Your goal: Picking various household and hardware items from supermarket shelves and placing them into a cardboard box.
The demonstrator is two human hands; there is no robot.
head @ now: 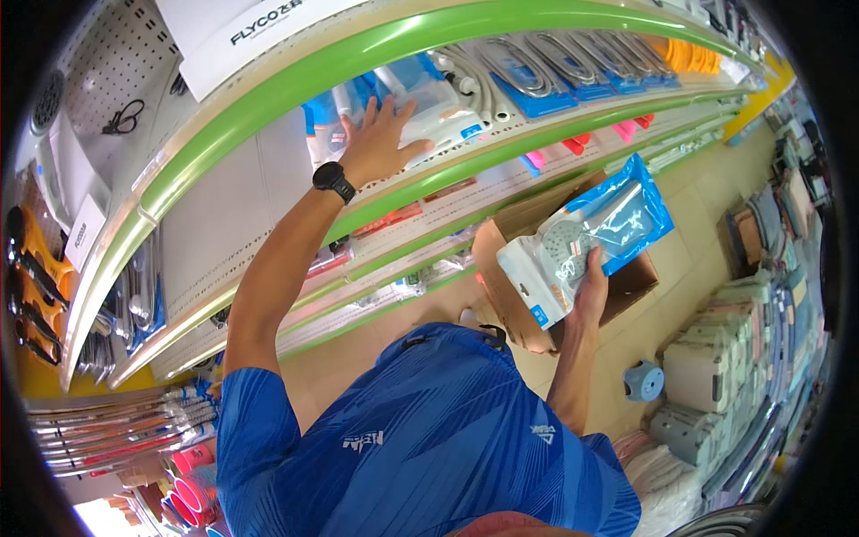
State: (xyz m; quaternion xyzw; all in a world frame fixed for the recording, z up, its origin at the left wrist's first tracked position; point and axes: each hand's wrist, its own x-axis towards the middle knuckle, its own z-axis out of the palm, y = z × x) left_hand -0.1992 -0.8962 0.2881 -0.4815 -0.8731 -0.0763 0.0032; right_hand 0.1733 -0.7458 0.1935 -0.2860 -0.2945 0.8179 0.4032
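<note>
My left hand (379, 144), with a black watch (333, 182) at its wrist, lies with fingers spread over blue-and-white plastic packages (436, 107) on a green-edged shelf. Whether its fingers press on them I cannot tell. In my right hand (592, 288) is a clear, blue and white package with a shower head (569, 250) inside, held by its lower edge with the thumb on top. Beneath that package an open cardboard box (510, 295) stands lower down, partly hidden by it.
Packaged metal shower hoses (520, 67) lie right of my left hand. The upper shelf's green edge (288, 74) curves above it. Lower shelves hold small packaged goods. Across the aisle are stacked plastic bins (694, 366) and a small blue stool (644, 381).
</note>
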